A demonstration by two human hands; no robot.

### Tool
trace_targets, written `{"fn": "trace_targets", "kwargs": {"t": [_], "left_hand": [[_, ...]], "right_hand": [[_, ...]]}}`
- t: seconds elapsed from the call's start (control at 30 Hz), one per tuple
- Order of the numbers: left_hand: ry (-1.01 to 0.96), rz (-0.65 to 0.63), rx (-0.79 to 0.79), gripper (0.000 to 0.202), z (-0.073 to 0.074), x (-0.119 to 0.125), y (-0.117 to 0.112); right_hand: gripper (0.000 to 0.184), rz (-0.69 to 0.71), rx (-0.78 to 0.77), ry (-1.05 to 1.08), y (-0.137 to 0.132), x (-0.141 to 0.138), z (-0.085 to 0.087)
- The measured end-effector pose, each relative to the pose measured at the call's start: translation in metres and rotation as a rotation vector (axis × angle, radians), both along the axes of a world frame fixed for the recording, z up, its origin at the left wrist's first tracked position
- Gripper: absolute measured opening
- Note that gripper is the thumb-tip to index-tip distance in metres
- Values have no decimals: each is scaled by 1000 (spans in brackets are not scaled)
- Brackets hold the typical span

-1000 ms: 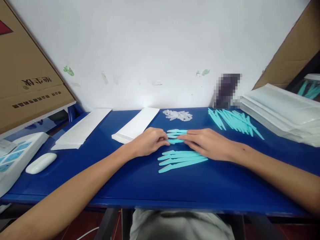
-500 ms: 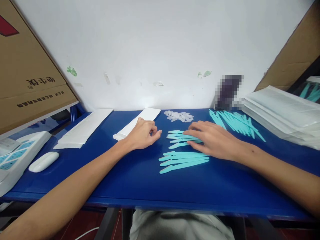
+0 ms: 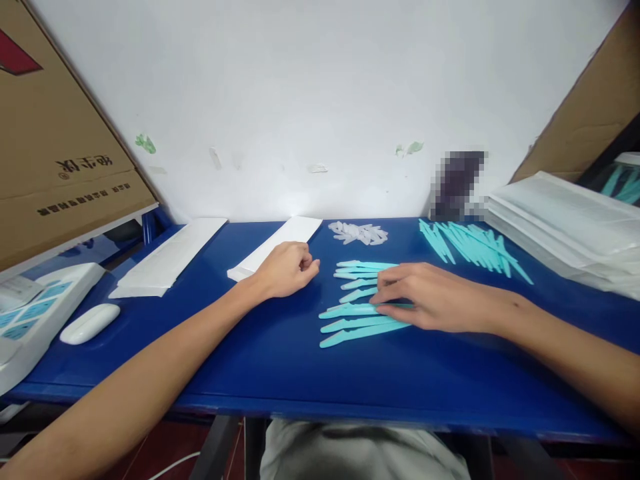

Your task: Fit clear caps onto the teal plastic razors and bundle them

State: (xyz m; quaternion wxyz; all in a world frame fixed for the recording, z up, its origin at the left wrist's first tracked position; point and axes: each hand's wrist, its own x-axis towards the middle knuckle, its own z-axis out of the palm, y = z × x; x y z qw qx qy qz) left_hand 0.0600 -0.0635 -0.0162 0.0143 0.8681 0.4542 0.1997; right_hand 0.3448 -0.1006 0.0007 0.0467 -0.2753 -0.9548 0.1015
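- The blue table (image 3: 280, 360) is carrying everything here, with the sticks lying right of its middle.
- The pile (image 3: 465, 243) of more teal sticks is lying loose at the far right, well apart from the fingertips.
- The right hand (image 3: 425, 293) is coming in from the right, palm down, and is covering the right ends of two stick rows. Its thumb and fingers are standing narrow, one to each side of a stick; whether they are gripping it, one cannot tell.
- The left hand (image 3: 285, 270) is resting curled in a loose fist, left of the rows and over the near end of the white box (image 3: 280, 243). Nothing is showing in it.
- The near row (image 3: 357, 324) is holding three sticks, fanning slightly, long axes running left to right.
- The far row (image 3: 370, 265) is lying just beyond, running the same way, its sticks partly hidden.
- The clear bits (image 3: 357, 233) are lying heaped beyond the far row.
- The top stick (image 3: 350, 311) of the near row is pointing left from under the right hand, which is much the nearer hand. It is looking slim, flat and matt teal, with a notch toward its rounded left end; its right end is hiding beneath the fingers.
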Motion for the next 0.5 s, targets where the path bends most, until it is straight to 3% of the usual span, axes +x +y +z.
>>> {"fn": "trace_targets", "kwargs": {"t": [0.17,0.27,0.4,0.5], "left_hand": [[-75,52,-34,45,-3,-3,2],[-167,78,-77,39,-3,-4,6],[-75,-24,-18,31,-4,1,26],[47,-133,46,34,-7,15,51]], "right_hand": [[20,-129,-180,-5,-4,0,7],[18,-136,-211,9,-3,1,6],[25,-127,-161,85,0,3,2],[26,-173,-115,284,5,4,1]]}}
